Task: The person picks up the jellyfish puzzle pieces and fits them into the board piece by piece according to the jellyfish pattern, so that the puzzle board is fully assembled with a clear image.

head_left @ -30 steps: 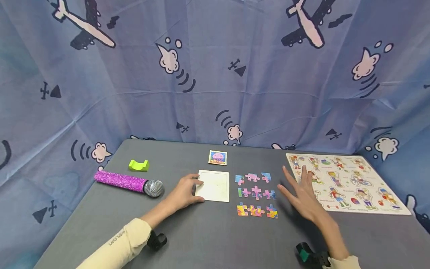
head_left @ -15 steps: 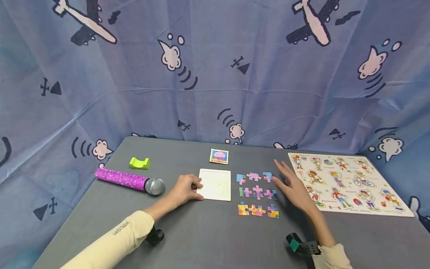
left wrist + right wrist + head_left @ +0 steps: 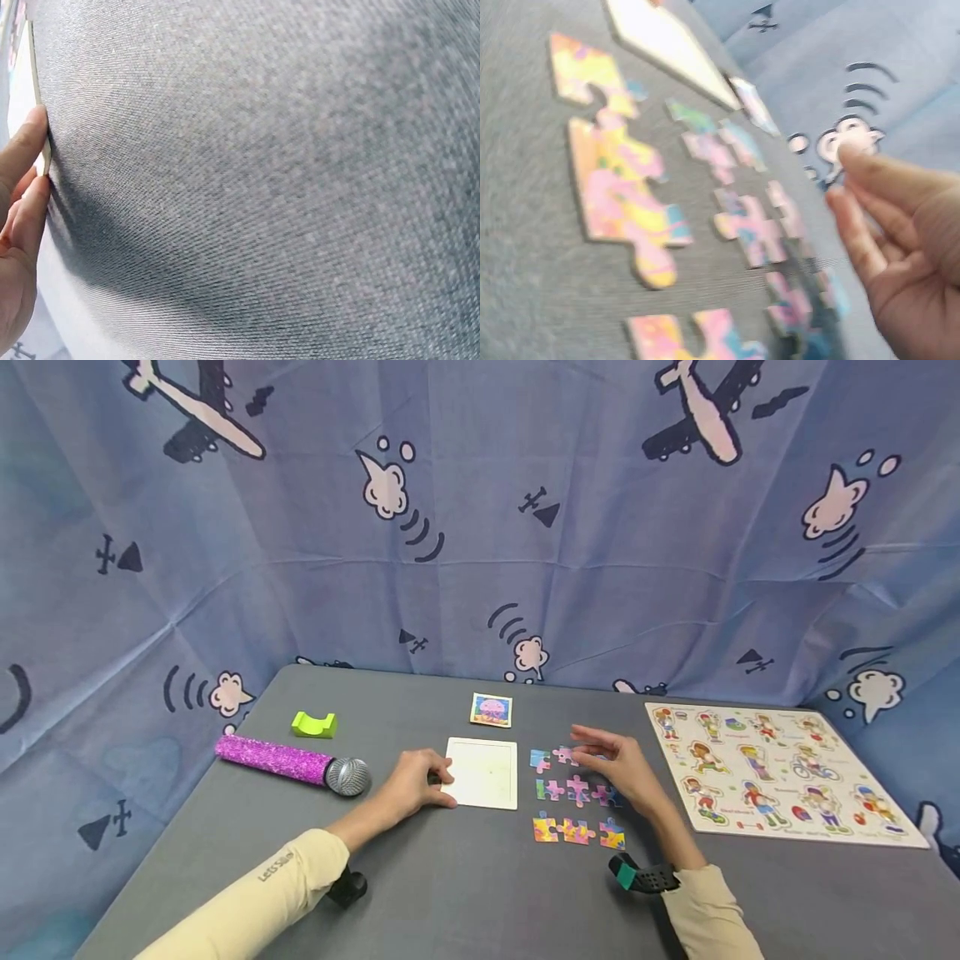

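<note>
A white square puzzle tray (image 3: 483,774) lies flat on the grey table. My left hand (image 3: 412,783) holds its left edge between thumb and fingers; in the left wrist view the fingertips meet the tray's thin rim (image 3: 43,157). To the tray's right, jigsaw pieces lie in three rows, among them a yellow piece (image 3: 545,827) and a pink one (image 3: 577,790). Above the far row hovers my right hand (image 3: 621,770), fingers loosely bent, hiding that row's right end. No piece shows between its fingertips in the right wrist view, where the hand (image 3: 900,240) is at the right.
Behind the tray lies a small picture card (image 3: 491,710) with a pink figure. A large board of cartoon children (image 3: 787,777) covers the right side. At left are a glittery purple microphone (image 3: 288,761) and a lime-green block (image 3: 313,725). A patterned cloth (image 3: 465,527) hangs behind the table.
My right hand has swung left from beside the picture board to over the far row of jigsaw pieces, its spread fingers drawing closer together. My left hand has stayed at the tray.
</note>
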Demonstrator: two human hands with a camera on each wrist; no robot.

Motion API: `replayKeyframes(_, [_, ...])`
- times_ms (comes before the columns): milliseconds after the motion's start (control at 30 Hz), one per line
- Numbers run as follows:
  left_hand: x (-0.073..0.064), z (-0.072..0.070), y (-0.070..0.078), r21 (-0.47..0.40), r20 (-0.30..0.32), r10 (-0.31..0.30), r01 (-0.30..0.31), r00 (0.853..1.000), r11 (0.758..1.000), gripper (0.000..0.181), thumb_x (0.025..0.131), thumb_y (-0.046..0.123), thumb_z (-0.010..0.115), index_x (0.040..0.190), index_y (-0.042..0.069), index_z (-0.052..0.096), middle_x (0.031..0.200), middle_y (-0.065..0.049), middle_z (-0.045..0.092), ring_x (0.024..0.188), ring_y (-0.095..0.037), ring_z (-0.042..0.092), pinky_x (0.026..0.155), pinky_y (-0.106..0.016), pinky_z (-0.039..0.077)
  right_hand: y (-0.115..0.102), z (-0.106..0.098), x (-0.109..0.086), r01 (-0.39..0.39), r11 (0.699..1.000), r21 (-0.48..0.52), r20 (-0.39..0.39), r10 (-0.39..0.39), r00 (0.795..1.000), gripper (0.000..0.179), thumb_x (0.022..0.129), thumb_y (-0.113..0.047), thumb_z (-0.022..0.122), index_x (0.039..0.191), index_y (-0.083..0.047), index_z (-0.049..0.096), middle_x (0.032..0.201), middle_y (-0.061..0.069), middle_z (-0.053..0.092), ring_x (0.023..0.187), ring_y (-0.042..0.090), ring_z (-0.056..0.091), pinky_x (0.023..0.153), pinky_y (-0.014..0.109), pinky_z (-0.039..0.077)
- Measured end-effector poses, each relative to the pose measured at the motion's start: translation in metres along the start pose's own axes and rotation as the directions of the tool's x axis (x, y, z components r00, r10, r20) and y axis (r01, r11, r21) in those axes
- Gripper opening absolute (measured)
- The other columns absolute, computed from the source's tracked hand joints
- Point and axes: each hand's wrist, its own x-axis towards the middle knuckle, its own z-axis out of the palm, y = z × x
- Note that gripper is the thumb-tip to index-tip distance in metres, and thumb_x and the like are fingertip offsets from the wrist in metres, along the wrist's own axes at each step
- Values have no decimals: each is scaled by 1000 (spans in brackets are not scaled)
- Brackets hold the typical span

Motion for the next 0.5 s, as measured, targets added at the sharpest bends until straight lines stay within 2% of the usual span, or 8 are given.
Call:
replayKeyframes(67, [0,0,0,-2,0,2,-2,1000,1000,25,60,9,89,75,0,72,92,-15,69,91,-28,67,80,-35,53,4,4,4,3,1000,1,27,-3,1000,48,88,-7,67,132,7,52,124,27,59,97,11,64,79,17,50])
replayKeyframes(300, [-2,-1,-2,25,-12,40,-40,999,999,24,61,10,89,70,2,68,89,-13,69,93,-28,67,81,-34,53,9,15,17,23,995,-96,82,-15,997,44,82,-3,73,122,10,59,114,24,65,89,20,65,74,18,51])
replayKeyframes(500, [-3,-1,0,30,-15,76,-75,997,997,24,61,10,88,70,1,67,86,-14,68,92,-30,67,81,-34,53,11,21,23,61,970,-236,94,-40,995,41,76,-3,78,113,9,64,102,18,70,73,12,62,64,17,50])
